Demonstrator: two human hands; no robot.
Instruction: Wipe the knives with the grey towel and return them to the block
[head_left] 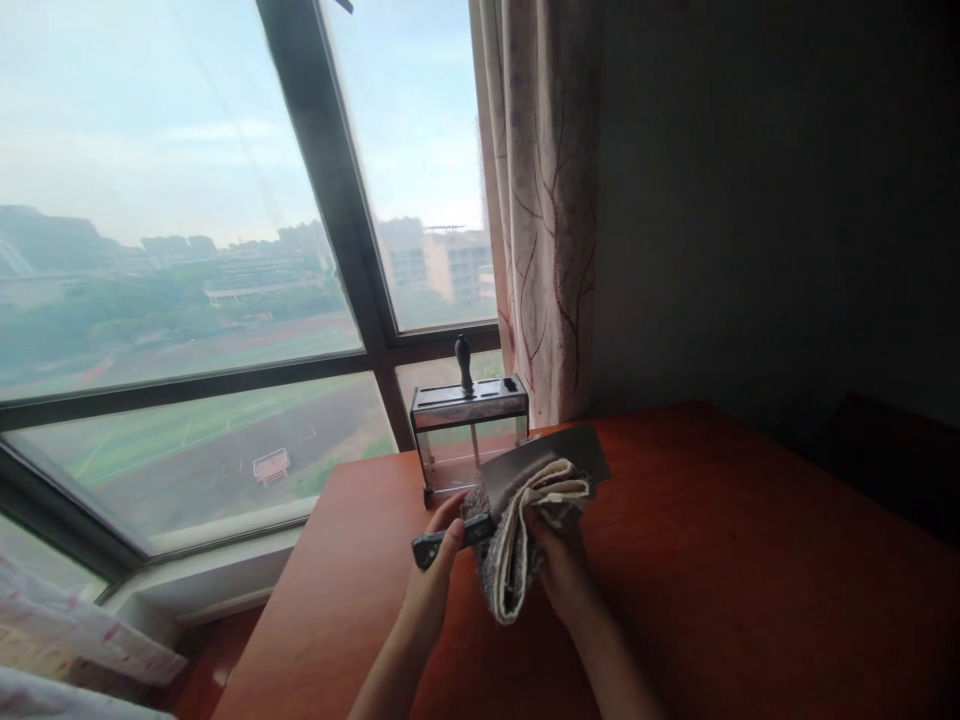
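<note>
Pointing up-right, cleaver (541, 452) blade, cloth-wrapped (525, 540).

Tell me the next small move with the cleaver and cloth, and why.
Probably slide the cloth along the cleaver blade toward its tip: the right hand presses the folded cloth over the blade while the left hand grips the handle, and part of the blade lies uncovered.
</note>
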